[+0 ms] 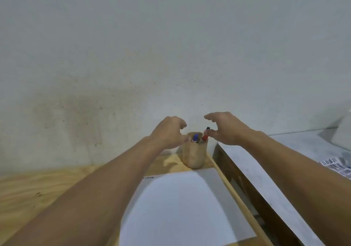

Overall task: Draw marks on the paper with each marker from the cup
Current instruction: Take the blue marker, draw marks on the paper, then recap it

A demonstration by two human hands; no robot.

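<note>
A tan cup (194,155) stands at the far end of a wooden table, just beyond a white sheet of paper (182,207). A blue marker (194,138) and a red marker (205,136) stick up out of it; a dark tip (208,128) shows above the red one. My left hand (169,132) hovers at the cup's left rim, fingers curled and apart, holding nothing. My right hand (224,128) hovers over the cup's right side, thumb close to the red marker, fingers spread. Whether it touches the marker I cannot tell.
The wooden table (38,186) meets a pale wall (171,55) right behind the cup. To the right, past the table's edge, lies a lower grey surface (275,169) with a printed sheet (336,166) on it.
</note>
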